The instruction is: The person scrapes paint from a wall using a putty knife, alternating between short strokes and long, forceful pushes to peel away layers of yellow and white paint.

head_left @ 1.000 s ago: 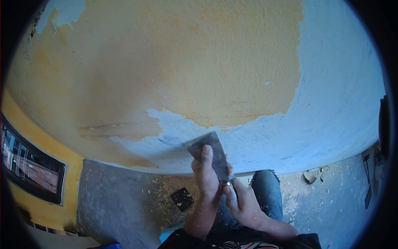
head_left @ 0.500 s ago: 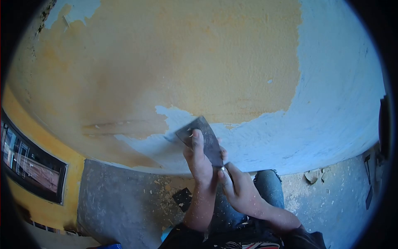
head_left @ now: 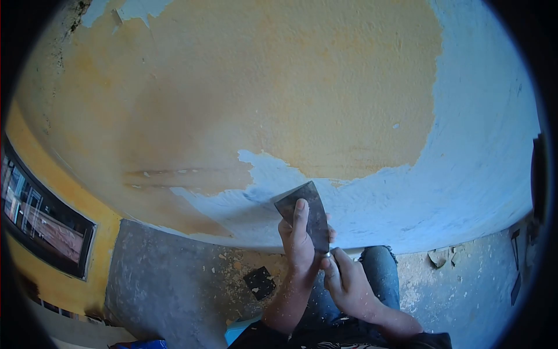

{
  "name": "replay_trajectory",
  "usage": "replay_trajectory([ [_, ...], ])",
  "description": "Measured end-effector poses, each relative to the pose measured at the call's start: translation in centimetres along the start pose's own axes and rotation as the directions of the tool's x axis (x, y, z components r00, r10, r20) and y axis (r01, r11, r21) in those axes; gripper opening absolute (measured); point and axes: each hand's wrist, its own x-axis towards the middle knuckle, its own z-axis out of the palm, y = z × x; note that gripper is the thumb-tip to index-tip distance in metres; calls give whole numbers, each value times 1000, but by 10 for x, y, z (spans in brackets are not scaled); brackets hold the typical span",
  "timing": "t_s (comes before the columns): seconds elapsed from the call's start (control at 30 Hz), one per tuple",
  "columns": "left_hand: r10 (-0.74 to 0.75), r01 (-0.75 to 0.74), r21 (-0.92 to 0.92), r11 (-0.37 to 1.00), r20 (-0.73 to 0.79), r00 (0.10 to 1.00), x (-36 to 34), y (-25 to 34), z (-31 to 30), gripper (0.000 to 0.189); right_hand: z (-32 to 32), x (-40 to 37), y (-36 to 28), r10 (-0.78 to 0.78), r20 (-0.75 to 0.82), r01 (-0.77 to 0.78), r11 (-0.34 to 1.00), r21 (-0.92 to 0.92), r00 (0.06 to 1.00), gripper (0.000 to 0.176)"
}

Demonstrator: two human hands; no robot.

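A paint scraper point(head_left: 317, 220) with a broad dark metal blade is held in both hands, blade pointing up toward the wall. My left hand point(head_left: 297, 244) grips the blade, its thumb lying flat along the face and its fingertips showing at the far edge. Lower down, my right hand point(head_left: 351, 285) is closed around the handle, most of which it hides. Yellow paint point(head_left: 343, 87) covers much of the wall, ending in a ragged edge above the blade. Around and below that edge shows a pale bluish-white surface point(head_left: 465, 163).
Paint flakes litter the grey floor point(head_left: 168, 273), with larger peeled pieces point(head_left: 442, 257) at right. A dark square piece point(head_left: 260, 282) lies left of my legs. A dark-framed window point(head_left: 49, 215) is set in the yellow side wall. Dark long-shaped items point(head_left: 515, 262) stand at far right.
Both hands and the scraper have moved down and a little right, so the blade sits farther below the yellow paint's edge. The camera view has shifted slightly.
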Motion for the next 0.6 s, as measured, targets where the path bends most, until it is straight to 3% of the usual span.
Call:
replay_trajectory([
  [0.07, 20, -15, -88, 996, 57, 998, 9, 4, -3, 39, 1, 7, -5, -5, -24, 5, 1000, 6, 1000, 25],
  [0.13, 29, -29, -164, 986, -2, 1000, 19, 18, 1, 38, 2, 17, -15, -39, -25, 40, 999, 22, 999, 25],
  [0.2, 133, -133, -176, 975, -9, 991, 15, 30, 4, 40, 0, 21, -30, -33, 25, 32, 999, 37, 999, 25],
  [0.27, 8, -8, -79, 997, 0, 1000, 7, 28, -2, 40, 0, 12, -22, -87, 24, 86, 996, 35, 996, 26],
  [0.33, 54, -51, -67, 996, 49, 997, 8, 25, 0, 41, 1, 10, -18, -77, -6, 77, 997, 31, 997, 27],
  [0.5, 75, -75, -83, 994, 1, 997, 10, 37, -2, 41, 2, 19, -39, -2, 76, -2, 999, 42, 997, 30],
  [0.6, 67, -66, -64, 996, 13, 998, 8, 33, -1, 41, 2, 5, -24, -53, 28, 52, 998, 36, 998, 29],
])
